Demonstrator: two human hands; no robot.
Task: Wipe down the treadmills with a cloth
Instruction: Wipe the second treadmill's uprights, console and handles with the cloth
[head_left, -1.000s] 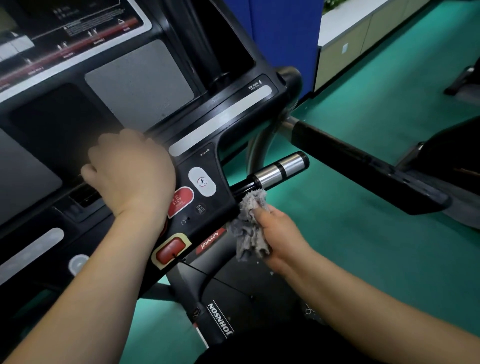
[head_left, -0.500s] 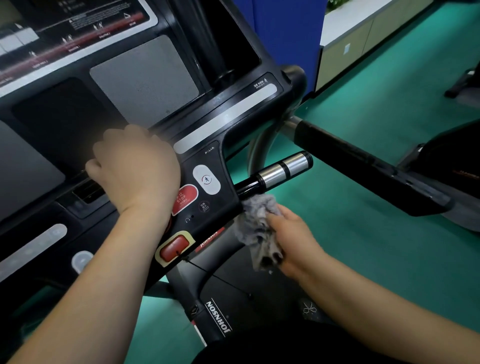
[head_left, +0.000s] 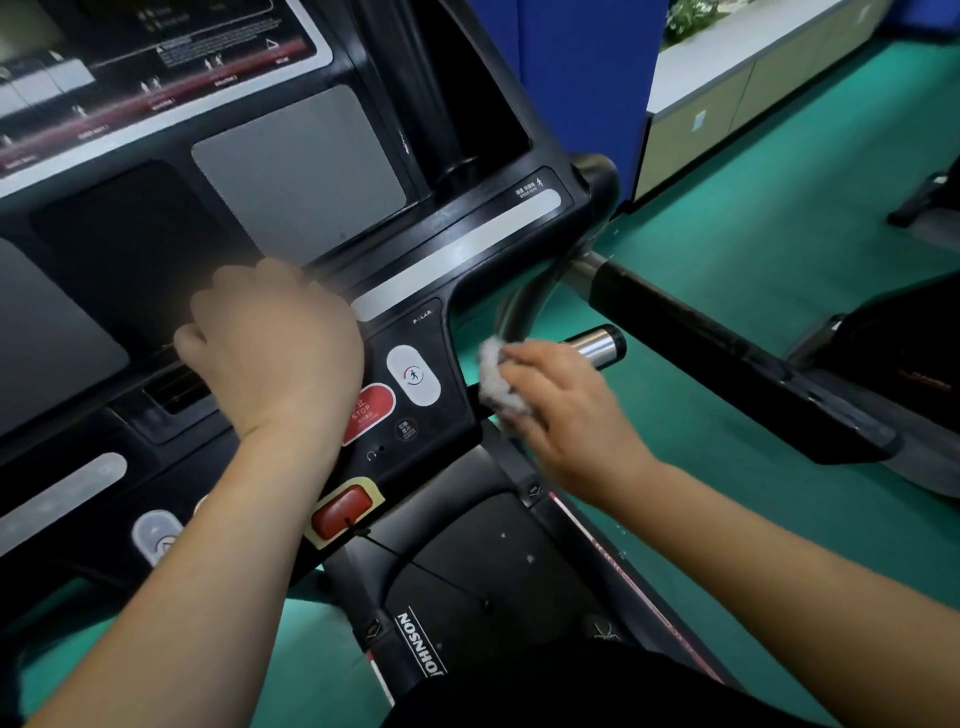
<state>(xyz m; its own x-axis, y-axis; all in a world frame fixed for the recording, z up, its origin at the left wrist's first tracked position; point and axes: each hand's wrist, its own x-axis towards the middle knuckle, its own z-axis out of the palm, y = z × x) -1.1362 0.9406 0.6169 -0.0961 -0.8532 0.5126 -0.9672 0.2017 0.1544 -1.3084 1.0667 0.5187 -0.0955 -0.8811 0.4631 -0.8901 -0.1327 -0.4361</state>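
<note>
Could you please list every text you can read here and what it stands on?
"STOP": red button, on the console.
"JOHNSON": black frame under the console.
"POLAR": console, above the white key.
Red display strip and small key labels: too blurred to read.

Close head view, down over console (head_left: 467, 249)

Green floor (head_left: 779, 234) — blue partition (head_left: 582, 78), low cabinet (head_left: 727, 111)

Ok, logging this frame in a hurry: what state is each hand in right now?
Left hand: fingers curled over the console ledge, gripping it.
Right hand: holds the grey cloth against the silver-tipped grip bar.
</note>
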